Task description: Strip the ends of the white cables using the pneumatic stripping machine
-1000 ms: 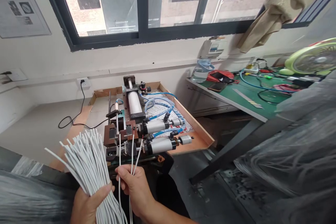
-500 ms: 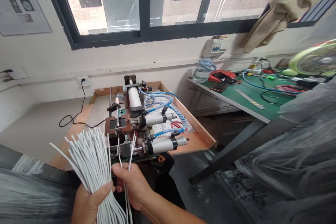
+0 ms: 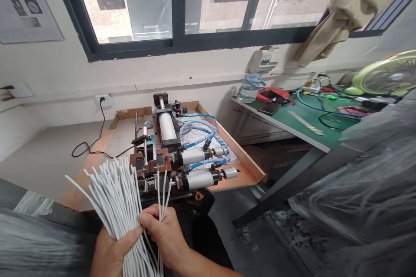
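Observation:
My left hand (image 3: 110, 249) is wrapped round a thick bundle of white cables (image 3: 117, 199), whose cut ends fan upward. My right hand (image 3: 170, 236), just to its right, grips a few separate white cables (image 3: 159, 192). Its thumb and index finger pinch at the bundle's right edge, by the left thumb. One of the separate cables shows a reddish tip. Behind these ends stands a pneumatic machine (image 3: 167, 127) with metal cylinders, brown clamp blocks (image 3: 159, 162) and blue air hoses. The cables' lower lengths run out of view at the bottom.
A wooden tray (image 3: 240, 156) surrounds the machine, with a black power cord (image 3: 102, 130) on the left. To the right, a green-topped table (image 3: 279, 119) carries a water jug (image 3: 250, 88), a phone and a fan (image 3: 390, 75). Plastic-wrapped bundles flank both sides.
My right hand has drawn its cables back from the machine and shifted against the bundle's edge. The machine's two front cylinders have changed position, their right-hand ends now sticking out further.

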Available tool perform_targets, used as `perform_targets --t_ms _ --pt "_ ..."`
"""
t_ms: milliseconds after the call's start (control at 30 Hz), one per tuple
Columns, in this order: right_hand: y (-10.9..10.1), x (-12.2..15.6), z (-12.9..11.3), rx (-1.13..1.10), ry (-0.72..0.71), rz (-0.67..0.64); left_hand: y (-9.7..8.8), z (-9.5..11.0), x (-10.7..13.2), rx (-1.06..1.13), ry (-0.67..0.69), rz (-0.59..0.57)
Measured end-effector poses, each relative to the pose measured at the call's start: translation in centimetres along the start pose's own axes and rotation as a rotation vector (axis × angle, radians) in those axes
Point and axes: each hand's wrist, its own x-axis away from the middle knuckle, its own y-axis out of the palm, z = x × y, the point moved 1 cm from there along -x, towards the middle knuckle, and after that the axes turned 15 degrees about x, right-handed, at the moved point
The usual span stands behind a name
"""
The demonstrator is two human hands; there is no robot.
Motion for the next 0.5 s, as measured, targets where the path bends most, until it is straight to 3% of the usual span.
perform_targets --t_ms 267,500 --pt "-0.5 0.1 0.8 -0.131 0.087 0.082 -2.0 -0.7 -0.7 0.074 -0.184 0.023" --pt "-0.7 -0.3 0.2 -0.199 0.219 0.077 -1.1 0.1 -0.4 0.071 -0.120 0.079"
